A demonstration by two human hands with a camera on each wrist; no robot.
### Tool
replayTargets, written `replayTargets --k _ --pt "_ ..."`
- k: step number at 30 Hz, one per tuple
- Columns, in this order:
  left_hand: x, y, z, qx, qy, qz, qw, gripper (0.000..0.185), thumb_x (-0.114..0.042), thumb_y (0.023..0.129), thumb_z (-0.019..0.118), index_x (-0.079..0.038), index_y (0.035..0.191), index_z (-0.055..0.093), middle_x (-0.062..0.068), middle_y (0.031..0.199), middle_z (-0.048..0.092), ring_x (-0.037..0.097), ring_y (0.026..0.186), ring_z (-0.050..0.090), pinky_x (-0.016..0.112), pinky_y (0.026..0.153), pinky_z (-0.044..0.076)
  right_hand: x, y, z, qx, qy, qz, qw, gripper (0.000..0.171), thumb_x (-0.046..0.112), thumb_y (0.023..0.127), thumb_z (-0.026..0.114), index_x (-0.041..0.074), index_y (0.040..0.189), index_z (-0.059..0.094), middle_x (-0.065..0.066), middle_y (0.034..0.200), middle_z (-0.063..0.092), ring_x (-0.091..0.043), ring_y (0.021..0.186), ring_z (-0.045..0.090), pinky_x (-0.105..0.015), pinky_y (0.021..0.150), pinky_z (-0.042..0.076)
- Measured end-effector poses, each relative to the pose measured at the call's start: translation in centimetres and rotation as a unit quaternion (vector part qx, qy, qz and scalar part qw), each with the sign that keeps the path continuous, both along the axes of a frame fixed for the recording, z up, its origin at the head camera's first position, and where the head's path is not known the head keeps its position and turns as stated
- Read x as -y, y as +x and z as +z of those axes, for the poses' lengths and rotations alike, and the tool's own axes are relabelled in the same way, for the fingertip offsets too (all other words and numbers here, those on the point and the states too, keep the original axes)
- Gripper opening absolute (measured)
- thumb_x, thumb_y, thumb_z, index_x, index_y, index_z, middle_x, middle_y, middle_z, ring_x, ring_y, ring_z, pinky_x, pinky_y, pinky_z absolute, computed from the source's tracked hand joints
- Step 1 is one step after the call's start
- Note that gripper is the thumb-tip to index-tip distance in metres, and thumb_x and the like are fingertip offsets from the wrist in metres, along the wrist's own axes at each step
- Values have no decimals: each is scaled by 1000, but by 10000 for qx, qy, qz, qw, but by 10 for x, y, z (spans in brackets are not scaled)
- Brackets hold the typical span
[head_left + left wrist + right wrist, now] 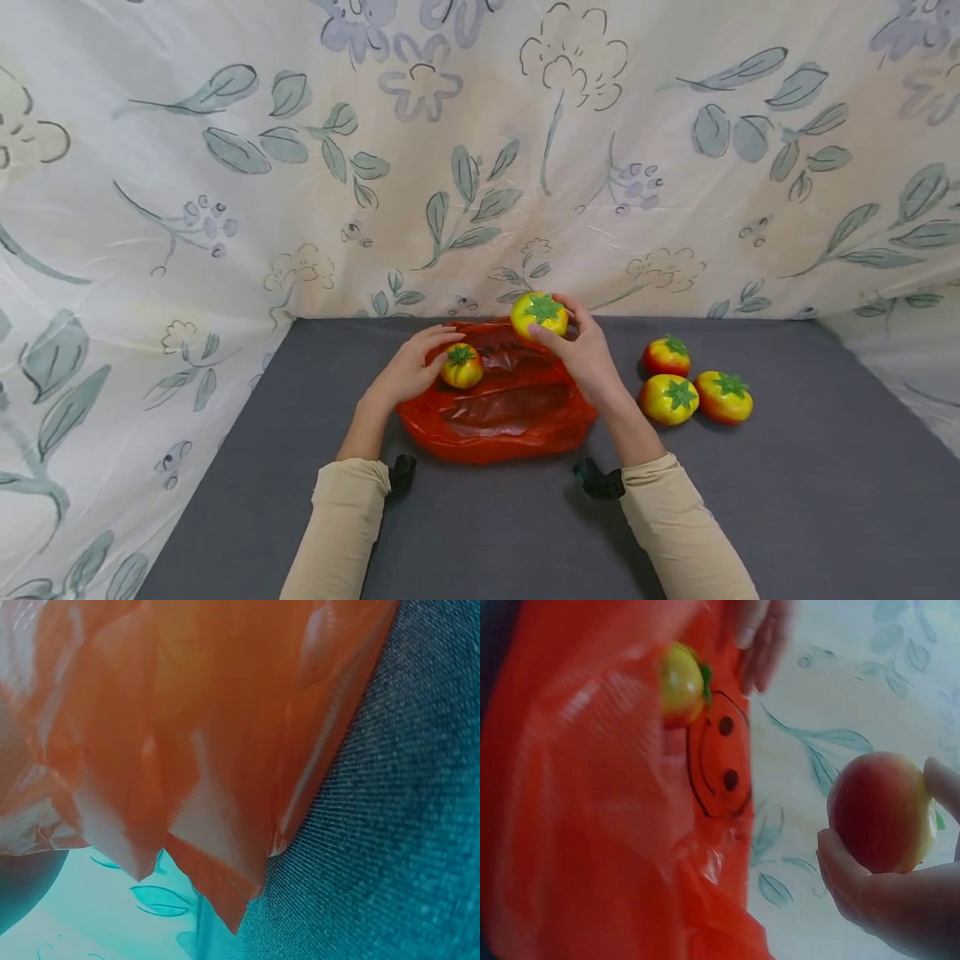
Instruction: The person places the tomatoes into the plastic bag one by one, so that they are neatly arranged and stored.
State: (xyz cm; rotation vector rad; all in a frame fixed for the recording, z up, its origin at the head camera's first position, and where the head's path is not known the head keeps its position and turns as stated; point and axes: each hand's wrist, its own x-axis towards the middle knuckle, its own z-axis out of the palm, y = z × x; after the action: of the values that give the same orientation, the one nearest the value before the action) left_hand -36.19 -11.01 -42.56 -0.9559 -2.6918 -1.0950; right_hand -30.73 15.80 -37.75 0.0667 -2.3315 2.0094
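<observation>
My right hand (585,350) holds a yellow-and-red toy tomato (538,315) with a green star-shaped top, raised over the far right part of a red plastic bag (495,450). In the right wrist view, thumb and fingers grip this tomato (881,812) from its sides. My left hand (411,367) is at the bag's left side, fingers extended, beside a second toy tomato (462,367) at the bag's mouth. The right wrist view shows that tomato (681,684) apart from the left fingers. In the left wrist view, the bag (217,750) hides the hand's work.
Three more toy tomatoes, a red one (666,357), a yellow one (669,400) and a red-yellow one (723,397), lie together right of the bag on the dark grey tabletop (495,533). A floral cloth (480,208) hangs behind the table.
</observation>
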Motion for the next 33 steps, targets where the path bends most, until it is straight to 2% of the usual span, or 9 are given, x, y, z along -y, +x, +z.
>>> replayTargets --k 6,10,20,33 --pt "0 2 1 -8 27 -3 10000 38 0 93 54 -7 130 58 15 140 46 33 136 31 53 108 26 14 0 -8 -86 418 235 9988 69 26 87 71 15 146 35 -12 138 40 -29 112 47 -39 91 47" --pt "-2 2 2 65 52 -5 10000 38 0 93 53 -8 131 58 15 141 45 32 136 30 53 108 25 23 1 -15 -70 407 472 9980 70 26 86 72 14 145 36 -12 134 42 -29 109 50 -41 89 48" --pt "0 1 2 152 48 81 9998 40 1 93 51 -9 131 58 15 142 44 31 136 31 51 108 26 42 3 -26 87 744 775 9942 67 29 83 75 17 140 42 -7 131 48 -25 111 51 -38 92 48" --pt "1 1 1 93 119 48 9999 40 3 93 50 -7 131 58 16 141 45 33 136 31 53 108 25 59 6 -46 200 1376 1294 9818 65 29 80 77 15 137 48 -6 123 55 -23 101 55 -37 87 50"
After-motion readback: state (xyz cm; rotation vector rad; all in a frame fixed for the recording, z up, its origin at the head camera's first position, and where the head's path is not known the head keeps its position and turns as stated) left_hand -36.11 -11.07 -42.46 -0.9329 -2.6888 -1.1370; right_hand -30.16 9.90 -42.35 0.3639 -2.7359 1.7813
